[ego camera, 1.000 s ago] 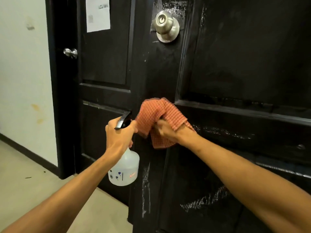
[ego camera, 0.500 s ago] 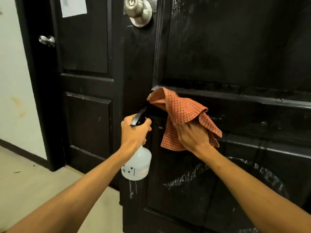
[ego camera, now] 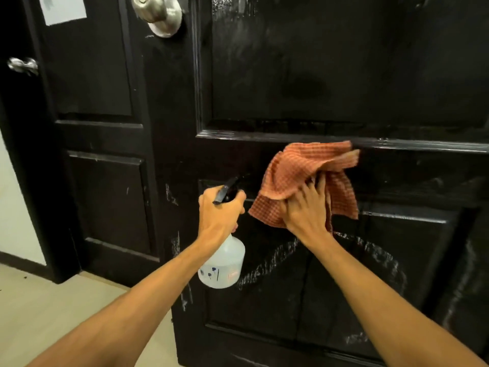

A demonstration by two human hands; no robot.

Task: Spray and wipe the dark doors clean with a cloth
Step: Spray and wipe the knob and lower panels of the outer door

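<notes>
Orange checked cloth [ego camera: 304, 176] has slid rightward, farther from the doorknob [ego camera: 158, 14], along the dark door [ego camera: 317, 75]; the right hand [ego camera: 307, 210] presses it, fingers apparently flat. Left hand [ego camera: 219, 213] grips the spray bottle [ego camera: 222, 263] below the doorknob. Lower smears [ego camera: 277, 258] still need wiping.

Two dark doors are seen, the near door [ego camera: 317, 75] and the far door [ego camera: 100, 75]. There are two metal knobs, the near knob [ego camera: 158, 14] and the far knob [ego camera: 22, 65]. There is one checked cloth [ego camera: 299, 168], one spray bottle [ego camera: 225, 266] and one white sheet of paper [ego camera: 63, 9].
</notes>
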